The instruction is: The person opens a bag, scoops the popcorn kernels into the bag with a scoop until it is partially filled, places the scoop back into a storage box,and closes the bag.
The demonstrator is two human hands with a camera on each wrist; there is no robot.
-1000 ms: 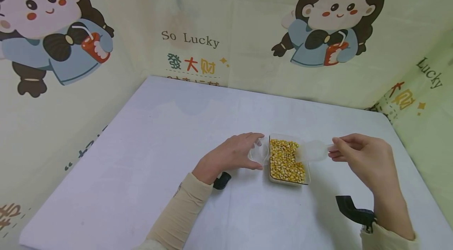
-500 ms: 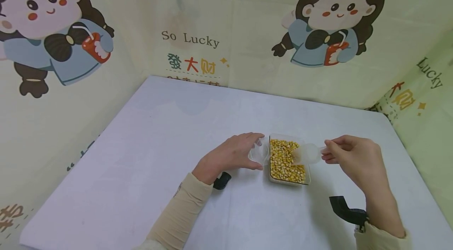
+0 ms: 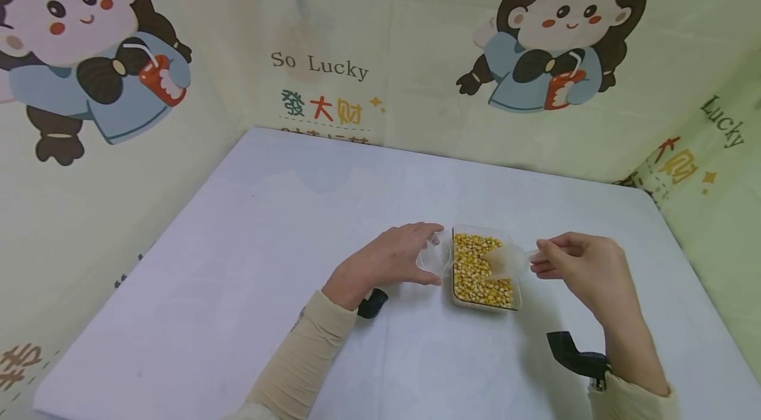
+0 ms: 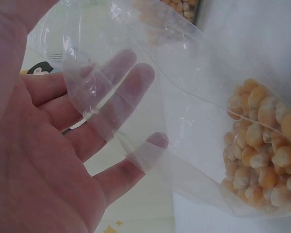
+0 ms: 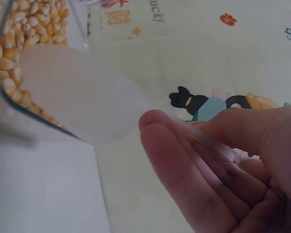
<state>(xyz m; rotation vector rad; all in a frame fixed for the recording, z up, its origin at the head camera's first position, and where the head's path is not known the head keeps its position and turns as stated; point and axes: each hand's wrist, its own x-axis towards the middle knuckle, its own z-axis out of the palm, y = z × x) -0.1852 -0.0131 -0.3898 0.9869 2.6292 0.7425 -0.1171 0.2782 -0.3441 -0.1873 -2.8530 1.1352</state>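
Note:
A clear rectangular box (image 3: 483, 230) full of yellow corn kernels (image 3: 475, 288) stands on the table. At its left side is a clear plastic cup (image 3: 434, 257), which my left hand (image 3: 386, 258) holds with thumb and fingers spread around it. Through the cup's wall in the left wrist view, a heap of kernels (image 4: 262, 150) shows at its bottom. My right hand (image 3: 585, 268) pinches the thin handle of a translucent white scoop (image 3: 507, 263) from the right. In the right wrist view, the scoop's front end is down among the kernels, over the box's rim.
The white tabletop (image 3: 285, 222) reaches away to the left and back. Behind it hangs a pale printed cloth (image 3: 428, 76) with cartoon figures and lettering. Black wrist mounts (image 3: 578, 357) sit on both forearms, close to the table.
My right hand has moved left with the scoop, and its front end has gone further into the kernels. The left hand and the cup have stayed still.

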